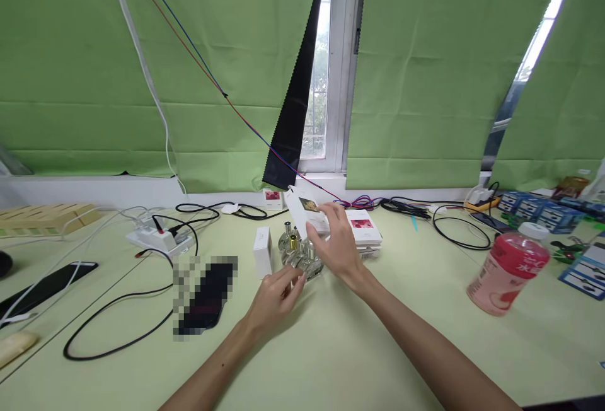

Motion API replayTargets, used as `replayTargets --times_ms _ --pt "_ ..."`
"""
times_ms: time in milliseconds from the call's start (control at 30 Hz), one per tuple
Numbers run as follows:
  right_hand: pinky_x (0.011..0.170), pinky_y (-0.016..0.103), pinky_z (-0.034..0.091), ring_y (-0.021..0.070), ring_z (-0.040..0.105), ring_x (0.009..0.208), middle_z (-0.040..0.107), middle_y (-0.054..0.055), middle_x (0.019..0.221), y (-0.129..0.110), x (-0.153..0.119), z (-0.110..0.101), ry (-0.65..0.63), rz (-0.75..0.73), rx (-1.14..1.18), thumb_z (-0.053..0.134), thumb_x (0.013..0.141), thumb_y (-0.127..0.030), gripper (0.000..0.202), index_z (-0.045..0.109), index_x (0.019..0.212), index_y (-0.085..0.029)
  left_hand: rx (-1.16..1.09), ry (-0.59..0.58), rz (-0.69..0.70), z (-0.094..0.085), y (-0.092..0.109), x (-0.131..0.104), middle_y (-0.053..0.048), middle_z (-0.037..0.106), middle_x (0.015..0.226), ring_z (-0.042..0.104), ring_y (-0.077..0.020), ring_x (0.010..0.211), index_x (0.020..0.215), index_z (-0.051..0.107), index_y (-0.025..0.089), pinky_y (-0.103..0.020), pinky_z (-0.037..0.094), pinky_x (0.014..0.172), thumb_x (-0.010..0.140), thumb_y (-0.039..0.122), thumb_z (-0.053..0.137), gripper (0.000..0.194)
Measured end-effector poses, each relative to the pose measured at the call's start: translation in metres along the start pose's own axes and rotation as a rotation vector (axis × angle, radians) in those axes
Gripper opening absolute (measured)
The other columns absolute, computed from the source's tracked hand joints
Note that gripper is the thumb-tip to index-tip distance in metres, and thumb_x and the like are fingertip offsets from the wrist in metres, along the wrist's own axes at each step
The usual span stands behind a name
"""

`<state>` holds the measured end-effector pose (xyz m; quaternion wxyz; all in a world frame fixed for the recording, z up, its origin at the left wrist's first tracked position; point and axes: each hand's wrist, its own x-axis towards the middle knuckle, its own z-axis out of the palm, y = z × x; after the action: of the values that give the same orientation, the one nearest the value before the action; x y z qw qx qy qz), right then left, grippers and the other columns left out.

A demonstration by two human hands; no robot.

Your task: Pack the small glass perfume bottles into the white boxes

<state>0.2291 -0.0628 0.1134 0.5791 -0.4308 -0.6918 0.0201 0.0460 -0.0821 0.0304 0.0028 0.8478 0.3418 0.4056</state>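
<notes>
My right hand (338,244) is closed on a white carton (297,209), which it holds tilted above the table. A small dark picture shows on the carton, and a flap sticks up at its top. Below it stands a cluster of small clear glass bottles (286,242), some with silver or gold necks. My left hand (276,297) rests low at the near side of the bottles, its fingers curled and the thumb close to them. Whatever lies between those fingertips is hidden. Just left of the bottles a narrow white box (263,252) stands upright.
White boxes with red pictures (363,225) lie stacked to the right, and another small box (273,199) sits by the wall. A phone (208,297), partly pixelated, lies at left near a power strip (158,237) and looping black cables. A pink drink bottle (509,269) stands at right.
</notes>
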Motion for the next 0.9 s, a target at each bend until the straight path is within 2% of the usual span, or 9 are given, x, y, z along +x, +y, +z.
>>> replayTargets --times_ms 167,267,500,567,633,767,900 --pt "0.087 0.036 0.057 0.0231 0.058 0.113 0.056 0.01 0.121 -0.008 -0.019 -0.007 -0.032 0.027 0.245 0.059 0.091 -0.029 0.024 0.06 0.114 -0.023 -0.069 0.068 -0.036 -0.001 0.001 0.002 0.0 0.06 0.076 0.047 -0.0088 0.052 0.096 0.061 0.019 -0.021 0.039 0.05 0.1 0.025 0.048 0.015" --pt "0.08 0.033 0.058 0.0208 0.061 0.105 0.056 0.009 0.123 -0.007 -0.029 -0.012 -0.078 0.097 0.424 0.058 0.093 -0.031 0.023 0.061 0.115 -0.024 -0.092 0.108 -0.062 -0.001 0.0 0.002 -0.001 0.06 0.081 0.048 -0.0081 0.052 0.102 0.06 0.019 -0.021 0.04 0.05 0.1 0.025 0.049 0.013" --pt "0.087 0.034 0.051 0.0203 0.062 0.099 0.062 0.007 0.115 0.013 -0.049 -0.017 -0.196 0.255 0.789 0.061 0.093 -0.041 0.026 0.064 0.112 -0.024 -0.183 0.166 -0.211 -0.003 0.003 0.001 -0.003 0.063 0.092 0.055 -0.0089 0.054 0.111 0.054 0.019 -0.021 0.042 0.05 0.1 0.031 0.044 0.019" --pt "0.077 0.031 0.05 0.0193 0.062 0.088 0.065 0.005 0.1 0.019 -0.056 -0.017 -0.243 0.332 0.887 0.06 0.093 -0.045 0.029 0.064 0.112 -0.024 -0.204 0.185 -0.245 -0.004 0.005 0.001 -0.003 0.064 0.088 0.053 -0.0092 0.051 0.11 0.053 0.019 -0.021 0.04 0.048 0.099 0.033 0.042 0.02" --pt "0.073 0.029 0.049 0.0195 0.061 0.086 0.064 0.004 0.093 0.022 -0.061 -0.016 -0.265 0.387 0.962 0.062 0.091 -0.045 0.03 0.065 0.112 -0.024 -0.219 0.198 -0.283 -0.005 0.006 0.001 -0.001 0.062 0.079 0.052 -0.0103 0.049 0.11 0.052 0.019 -0.022 0.039 0.047 0.099 0.036 0.041 0.023" --pt "0.075 0.03 0.049 0.0213 0.06 0.092 0.063 0.005 0.103 0.025 -0.067 -0.018 -0.304 0.487 1.088 0.066 0.087 -0.047 0.03 0.068 0.106 -0.024 -0.295 0.22 -0.388 -0.005 0.006 0.001 0.006 0.052 0.059 0.05 -0.0129 0.047 0.113 0.05 0.019 -0.023 0.039 0.048 0.1 0.044 0.04 0.03" --pt "0.076 0.03 0.049 0.0219 0.059 0.094 0.063 0.005 0.103 0.026 -0.071 -0.019 -0.357 0.557 1.145 0.069 0.083 -0.048 0.032 0.07 0.104 -0.023 -0.427 0.239 -0.516 -0.005 0.005 0.003 0.005 0.056 0.063 0.05 -0.0122 0.044 0.112 0.046 0.021 -0.024 0.04 0.045 0.1 0.051 0.04 0.033"
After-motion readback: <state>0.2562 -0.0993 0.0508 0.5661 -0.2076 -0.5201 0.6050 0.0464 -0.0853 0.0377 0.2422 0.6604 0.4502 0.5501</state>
